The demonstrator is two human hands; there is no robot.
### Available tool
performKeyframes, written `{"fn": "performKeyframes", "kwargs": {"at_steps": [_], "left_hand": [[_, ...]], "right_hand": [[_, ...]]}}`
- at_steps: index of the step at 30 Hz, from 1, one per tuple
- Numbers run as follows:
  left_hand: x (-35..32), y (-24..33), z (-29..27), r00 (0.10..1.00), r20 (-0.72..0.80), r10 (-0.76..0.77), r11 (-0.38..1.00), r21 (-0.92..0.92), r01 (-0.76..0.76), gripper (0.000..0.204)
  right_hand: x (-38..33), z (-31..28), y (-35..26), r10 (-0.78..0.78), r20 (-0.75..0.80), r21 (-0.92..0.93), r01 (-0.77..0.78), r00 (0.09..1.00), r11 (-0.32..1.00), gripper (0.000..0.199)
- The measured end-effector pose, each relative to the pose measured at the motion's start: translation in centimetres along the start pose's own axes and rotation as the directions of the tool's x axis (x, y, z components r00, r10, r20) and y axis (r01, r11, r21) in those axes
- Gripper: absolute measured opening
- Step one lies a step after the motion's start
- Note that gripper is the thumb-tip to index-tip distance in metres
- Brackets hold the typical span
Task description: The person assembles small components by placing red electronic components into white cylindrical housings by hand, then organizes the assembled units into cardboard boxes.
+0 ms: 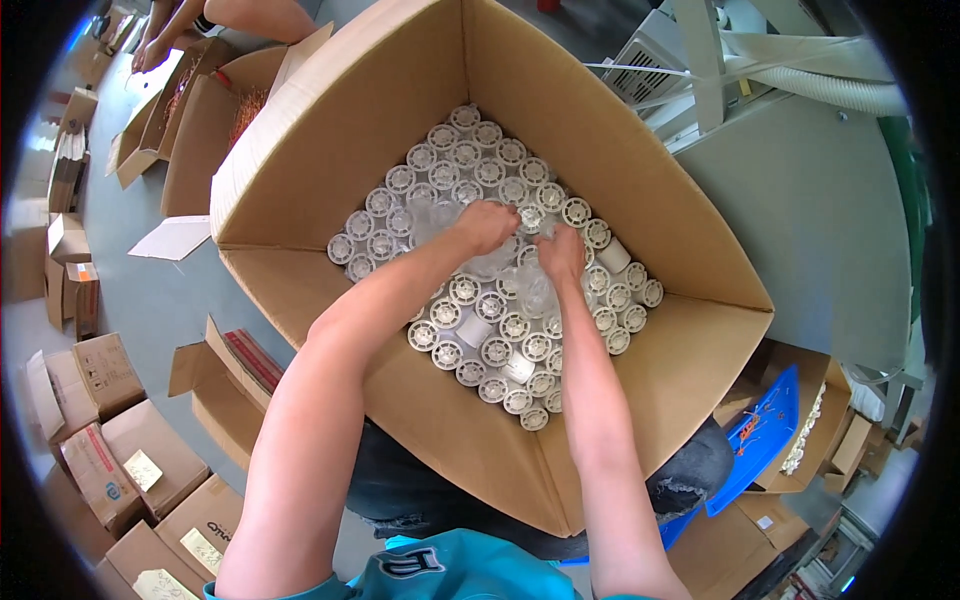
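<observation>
Both my hands reach down into a large open cardboard box (330,150). Rows of white, round plastic cylinders (446,310) with spoked ends fill its bottom; a few lie on their sides. My left hand (487,227) is closed, its fingers curled down among the cylinders near the middle. Just to its right, my right hand (562,252) is closed too, with fingertips beside one spoked cylinder (531,217). What either hand pinches is hidden beneath the fingers. Clear plastic (535,292), perhaps film or bags, lies on the cylinders around and below my hands.
Tall cardboard walls surround my forearms. Stacked cartons (155,455) stand at the left, and a smaller open box (225,390) sits beside mine. At the upper left are another person's arms (175,25). A blue tray (760,440) with orange pieces and a grey machine (800,210) are at the right.
</observation>
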State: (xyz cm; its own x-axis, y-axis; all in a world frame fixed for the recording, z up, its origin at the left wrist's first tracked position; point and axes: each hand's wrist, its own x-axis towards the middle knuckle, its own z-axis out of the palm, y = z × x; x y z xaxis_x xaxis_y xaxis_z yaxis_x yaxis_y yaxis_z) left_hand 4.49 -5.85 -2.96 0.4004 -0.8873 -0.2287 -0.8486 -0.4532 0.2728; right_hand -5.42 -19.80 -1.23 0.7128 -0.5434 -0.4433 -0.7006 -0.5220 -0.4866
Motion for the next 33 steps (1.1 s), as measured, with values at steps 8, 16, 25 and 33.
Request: {"fn": "performKeyframes", "kwargs": {"at_steps": [8,16,25,33], "left_hand": [[-1.2,1.8,-2.7,0.992,0.125,-0.025,0.999,-0.031,0.029,0.023],[-2.8,3.0,-2.7,0.985,-0.141,0.100,0.943,-0.303,-0.139,0.018],[0.7,3.1,-3.3,0.871,-0.357,-0.338,0.780,-0.623,0.047,0.013],[2.4,2.4,-0.5,0.947,-0.029,-0.320,0.904,-0.307,0.297,0.028]], "right_hand": [[-1.9,-0.5,0.5,0.038,-0.327,0.357,0.086,0.944,0.930,0.031],[-1.6,-0.2,0.4,0.057,-0.139,0.044,-0.051,0.989,0.998,0.026],[-1.6,0.7,2.2,-0.160,-0.219,-0.006,0.162,0.963,0.987,0.028],[-2.8,0.9,1.8,-0.009,-0.387,0.400,0.177,0.922,0.899,0.035]]}}
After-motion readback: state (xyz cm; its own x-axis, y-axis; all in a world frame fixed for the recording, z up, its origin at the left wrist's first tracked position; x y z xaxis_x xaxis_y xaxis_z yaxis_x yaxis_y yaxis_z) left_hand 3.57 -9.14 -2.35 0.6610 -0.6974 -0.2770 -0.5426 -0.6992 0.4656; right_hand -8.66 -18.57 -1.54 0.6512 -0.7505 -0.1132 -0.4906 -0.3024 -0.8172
